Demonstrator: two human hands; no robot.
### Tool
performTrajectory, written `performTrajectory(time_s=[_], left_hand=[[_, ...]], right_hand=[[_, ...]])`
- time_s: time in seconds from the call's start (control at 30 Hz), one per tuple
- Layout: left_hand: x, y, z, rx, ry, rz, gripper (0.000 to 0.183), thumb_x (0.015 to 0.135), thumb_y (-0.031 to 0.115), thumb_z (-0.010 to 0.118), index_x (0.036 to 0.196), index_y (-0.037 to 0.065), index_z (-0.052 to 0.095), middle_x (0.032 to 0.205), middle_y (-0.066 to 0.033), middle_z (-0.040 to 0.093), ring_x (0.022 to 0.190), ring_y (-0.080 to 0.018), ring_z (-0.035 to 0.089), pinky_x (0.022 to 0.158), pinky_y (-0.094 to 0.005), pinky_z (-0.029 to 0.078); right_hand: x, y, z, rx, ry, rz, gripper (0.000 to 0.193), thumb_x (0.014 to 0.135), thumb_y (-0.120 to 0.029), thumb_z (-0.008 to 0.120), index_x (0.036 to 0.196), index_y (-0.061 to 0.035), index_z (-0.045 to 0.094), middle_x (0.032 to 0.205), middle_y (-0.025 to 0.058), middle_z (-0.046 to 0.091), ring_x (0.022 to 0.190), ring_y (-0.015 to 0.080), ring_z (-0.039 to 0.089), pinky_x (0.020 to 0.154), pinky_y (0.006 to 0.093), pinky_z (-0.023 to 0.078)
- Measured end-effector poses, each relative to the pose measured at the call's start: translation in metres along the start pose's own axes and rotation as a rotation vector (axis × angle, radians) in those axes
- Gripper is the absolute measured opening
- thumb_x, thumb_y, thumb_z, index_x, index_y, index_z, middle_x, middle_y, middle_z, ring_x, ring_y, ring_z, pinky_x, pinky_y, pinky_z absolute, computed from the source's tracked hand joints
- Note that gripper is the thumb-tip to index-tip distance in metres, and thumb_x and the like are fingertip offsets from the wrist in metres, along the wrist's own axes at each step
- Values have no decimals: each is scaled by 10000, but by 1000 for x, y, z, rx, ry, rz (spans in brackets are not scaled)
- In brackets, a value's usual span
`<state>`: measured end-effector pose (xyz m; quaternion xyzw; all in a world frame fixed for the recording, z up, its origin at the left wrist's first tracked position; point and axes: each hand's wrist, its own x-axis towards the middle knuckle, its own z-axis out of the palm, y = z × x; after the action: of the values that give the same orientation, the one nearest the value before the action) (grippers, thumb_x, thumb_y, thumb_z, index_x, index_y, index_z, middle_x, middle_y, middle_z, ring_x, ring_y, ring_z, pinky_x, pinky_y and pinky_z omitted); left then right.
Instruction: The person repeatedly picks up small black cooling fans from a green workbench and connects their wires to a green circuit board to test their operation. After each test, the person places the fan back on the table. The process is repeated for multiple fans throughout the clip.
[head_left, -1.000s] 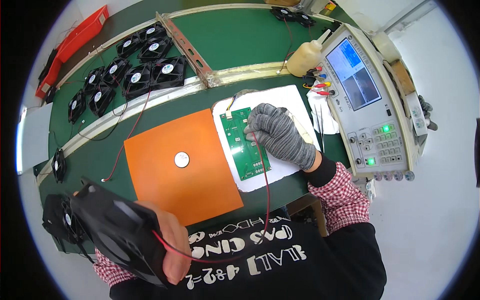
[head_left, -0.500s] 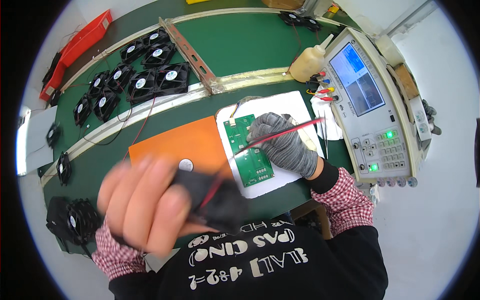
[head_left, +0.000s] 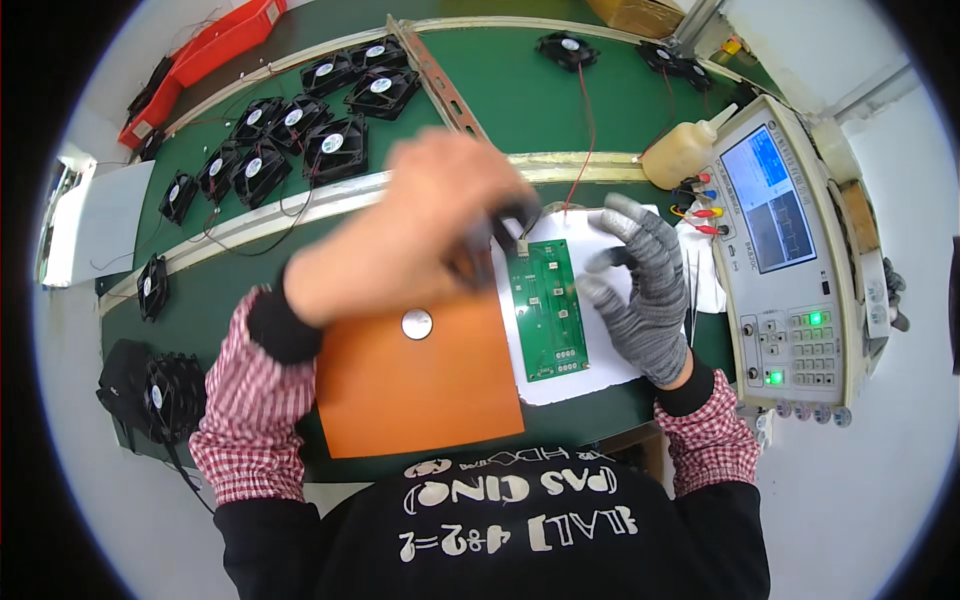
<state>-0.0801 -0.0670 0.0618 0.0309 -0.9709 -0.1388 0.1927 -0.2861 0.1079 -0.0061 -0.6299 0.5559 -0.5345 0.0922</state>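
The left grip point(head_left: 450, 178), a bare hand blurred by motion, looks clenched around a black thing point(head_left: 476, 255) below its palm, too smeared to identify. The right grip point(head_left: 645, 290), in a grey knit glove, is released, fingers spread and bent. Just left of its thumb, a green circuit board point(head_left: 548, 315) lies on a white panel point(head_left: 606, 365) that extends under the right grip. Nearer the body than the left grip, an orange sheet point(head_left: 420, 400) on the green desk point(head_left: 235, 290) carries a pale round disc point(head_left: 416, 323). Right of the right grip stands a beige test instrument point(head_left: 790, 315) with a lit screen point(head_left: 768, 200); a squeeze bottle point(head_left: 680, 158) is beyond that grip. Left of the left grip, past the forearm, sits a cluster of black fans point(head_left: 262, 172). Farther out, beyond both grips, a lone fan point(head_left: 567, 50) trails a red lead point(head_left: 590, 130) toward the panel.
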Motion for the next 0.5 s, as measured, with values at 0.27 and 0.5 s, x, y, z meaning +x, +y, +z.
performTrajectory(time_s=[0.27, 0.5], left_hand=[[-57, 84, -30, -444, -557, 504, 336, 864, 143, 551, 1200, 151, 565, 1365, -109, 472, 1310, -360, 436, 1007, -449, 446], [-89, 39, -49, 854, -53, -407, 414, 737, -36, 553, 1132, 81, 594, 1374, -110, 513, 1330, -356, 419, 1065, -466, 374]], right_hand=[[2, -36, 17, 43, -795, -469, 325, 821, -144, 624, 1144, -146, 668, 971, 47, 579, 1004, 269, 567, 911, 422, 433], [20, -4, -17, -549, -492, -74, 116, 804, -113, 667, 896, -93, 735, 911, 68, 617, 924, 244, 606, 828, 364, 470]])
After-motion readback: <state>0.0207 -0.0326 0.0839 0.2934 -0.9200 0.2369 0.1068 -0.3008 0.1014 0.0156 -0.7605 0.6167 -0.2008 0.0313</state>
